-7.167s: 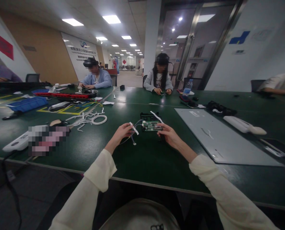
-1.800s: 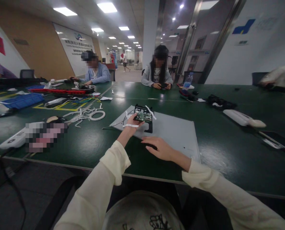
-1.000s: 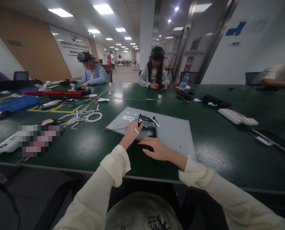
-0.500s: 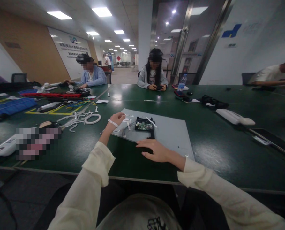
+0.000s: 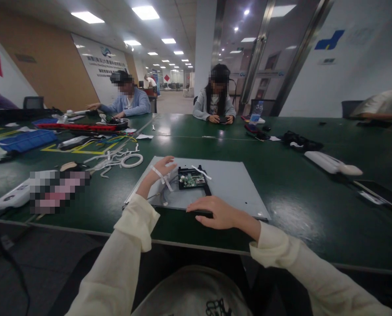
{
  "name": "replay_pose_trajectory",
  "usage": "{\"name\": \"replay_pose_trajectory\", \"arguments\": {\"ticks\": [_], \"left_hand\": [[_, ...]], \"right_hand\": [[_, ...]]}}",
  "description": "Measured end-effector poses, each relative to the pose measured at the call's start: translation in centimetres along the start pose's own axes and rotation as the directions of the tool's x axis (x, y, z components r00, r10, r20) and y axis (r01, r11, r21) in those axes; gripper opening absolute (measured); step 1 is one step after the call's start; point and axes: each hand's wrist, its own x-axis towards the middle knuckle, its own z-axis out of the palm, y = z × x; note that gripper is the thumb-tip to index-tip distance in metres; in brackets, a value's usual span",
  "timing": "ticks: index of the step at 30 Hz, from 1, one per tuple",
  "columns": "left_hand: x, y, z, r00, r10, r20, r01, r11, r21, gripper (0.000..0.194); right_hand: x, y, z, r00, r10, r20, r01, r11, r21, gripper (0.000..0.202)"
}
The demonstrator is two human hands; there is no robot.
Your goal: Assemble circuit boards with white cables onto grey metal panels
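Observation:
A flat grey panel [image 5: 231,184] lies on the green table in front of me. On its left half sits a black frame with a green circuit board [image 5: 192,181], and a white strip [image 5: 201,172] lies across its top right. My left hand [image 5: 164,166] is over the panel's left part, beside the board, fingers apart, with white strips at the wrist. At the near edge of the panel, below the board, my right hand [image 5: 215,211] is spread, palm down, with nothing in it.
To the left lie white tubing coils [image 5: 132,160], a blue tray [image 5: 26,140], a red strip [image 5: 87,127] and a white device [image 5: 23,191]. Another white device [image 5: 330,162] rests at right. Across the table people sit, near a water bottle [image 5: 257,112].
The panel has turned and now sits squarer to the table's edge, with its left side nearer me. The board has shifted slightly left. My hands keep nearly the same places.

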Motion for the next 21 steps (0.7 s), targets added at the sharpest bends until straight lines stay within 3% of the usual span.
{"name": "replay_pose_trajectory", "arguments": {"ticks": [2, 5, 8, 12, 16, 21], "left_hand": [[-0.6, 0.5, 0.0, 0.995, 0.069, 0.073, -0.07, 0.997, 0.015, 0.061], [-1.4, 1.0, 0.0, 0.97, 0.143, 0.198, -0.151, 0.988, 0.027, 0.083], [-1.8, 1.0, 0.0, 0.935, 0.182, 0.303, -0.185, 0.983, -0.019, 0.101], [-1.8, 0.9, 0.0, 0.925, 0.171, 0.339, -0.15, 0.985, -0.086, 0.106], [-1.8, 1.0, -0.1, 0.933, 0.15, 0.328, -0.107, 0.983, -0.147, 0.099], [-2.1, 1.4, -0.2, 0.953, 0.088, 0.291, -0.023, 0.975, -0.219, 0.091]], "right_hand": [[0.2, 0.2, -0.6, 0.998, 0.028, -0.051, -0.029, 1.0, -0.008, 0.03], [0.5, 1.4, -2.4, 0.964, 0.106, -0.244, -0.122, 0.991, -0.05, 0.031], [0.8, 4.0, -4.2, 0.905, 0.215, -0.366, -0.265, 0.96, -0.09, 0.058], [1.1, 7.8, -4.9, 0.891, 0.39, -0.233, -0.412, 0.91, -0.049, 0.098], [1.7, 9.4, -4.2, 0.913, 0.394, -0.108, -0.393, 0.919, 0.029, 0.107], [3.1, 9.9, -3.4, 0.921, 0.363, -0.138, -0.362, 0.932, 0.037, 0.108]]}}
